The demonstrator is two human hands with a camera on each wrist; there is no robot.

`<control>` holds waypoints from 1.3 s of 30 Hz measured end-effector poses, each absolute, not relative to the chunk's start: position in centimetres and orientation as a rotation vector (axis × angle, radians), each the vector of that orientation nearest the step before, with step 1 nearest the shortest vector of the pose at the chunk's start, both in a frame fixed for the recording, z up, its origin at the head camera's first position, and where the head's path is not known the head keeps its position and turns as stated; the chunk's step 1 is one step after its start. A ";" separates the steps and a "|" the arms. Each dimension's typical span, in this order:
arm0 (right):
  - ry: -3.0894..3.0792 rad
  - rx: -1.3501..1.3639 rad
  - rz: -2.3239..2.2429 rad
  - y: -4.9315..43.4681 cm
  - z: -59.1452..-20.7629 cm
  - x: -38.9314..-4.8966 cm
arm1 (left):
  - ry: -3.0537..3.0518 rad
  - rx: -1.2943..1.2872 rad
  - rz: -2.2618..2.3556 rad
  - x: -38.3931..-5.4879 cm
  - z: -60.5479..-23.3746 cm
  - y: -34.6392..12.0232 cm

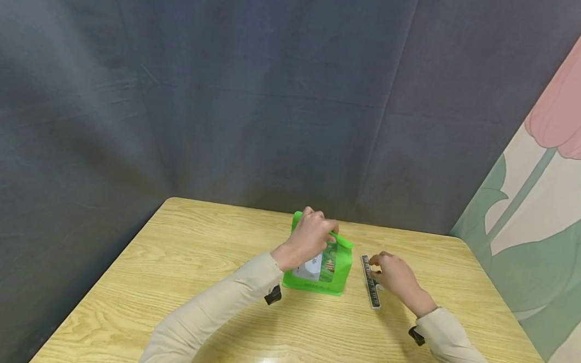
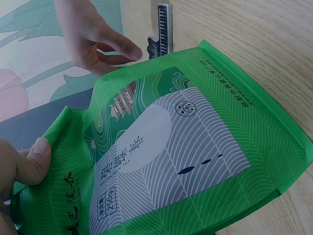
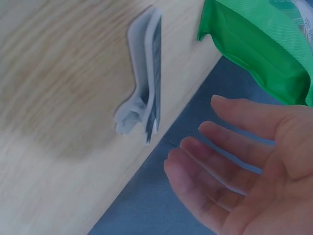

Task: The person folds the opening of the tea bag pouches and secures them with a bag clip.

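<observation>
A green tea bag with a grey label stands on the table, its top edge folded over. My left hand grips that top edge; in the left wrist view the thumb presses on the bag's green front. To the right of the bag lies a clip with a piano-key pattern. My right hand hovers beside it. The right wrist view shows the hand with fingers loosely bent, apart from the clip, whose two arms and lever show side-on.
The light wooden table ends at a dark curtain behind and to the left. On the right is a wall painted with a pink tulip and green leaves.
</observation>
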State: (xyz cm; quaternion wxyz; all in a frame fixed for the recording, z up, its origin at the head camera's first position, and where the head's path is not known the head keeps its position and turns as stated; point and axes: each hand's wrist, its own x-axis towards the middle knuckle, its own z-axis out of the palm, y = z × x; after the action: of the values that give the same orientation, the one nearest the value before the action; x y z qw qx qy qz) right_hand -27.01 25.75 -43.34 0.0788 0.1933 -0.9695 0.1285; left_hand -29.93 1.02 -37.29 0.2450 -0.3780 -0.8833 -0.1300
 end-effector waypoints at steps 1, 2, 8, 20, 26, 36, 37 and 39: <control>-2.916 0.571 0.391 25.8 -43.4 -27.0 | -2.413 -1.032 -0.356 -29.9 -37.3 1.0; -2.929 0.567 0.401 25.8 -43.6 -27.0 | -2.416 -1.031 -0.356 -29.9 -37.3 1.0; -2.999 0.558 0.412 26.0 -44.0 -27.1 | -2.422 -1.029 -0.357 -29.9 -37.3 1.0; -3.014 0.608 0.377 26.1 -44.8 -27.3 | -2.414 -1.019 -0.337 -30.0 -37.4 1.0; -2.968 0.610 0.388 26.2 -44.8 -27.3 | -2.412 -1.020 -0.344 -30.0 -37.4 1.0; -2.952 0.560 0.286 26.6 -45.0 -27.1 | -2.420 -1.034 -0.350 -30.0 -37.3 1.0; -2.959 0.553 0.286 26.7 -45.1 -27.1 | -2.420 -1.034 -0.351 -30.0 -37.4 1.0; -2.968 0.544 0.281 26.7 -45.2 -27.2 | -2.420 -1.035 -0.353 -30.0 -37.4 1.0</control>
State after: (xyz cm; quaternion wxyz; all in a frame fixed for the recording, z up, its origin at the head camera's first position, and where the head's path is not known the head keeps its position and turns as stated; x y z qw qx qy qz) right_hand -27.18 26.74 -45.21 0.0554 0.1792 -0.9779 0.0925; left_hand -30.03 0.97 -37.36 0.2407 -0.3783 -0.8845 -0.1290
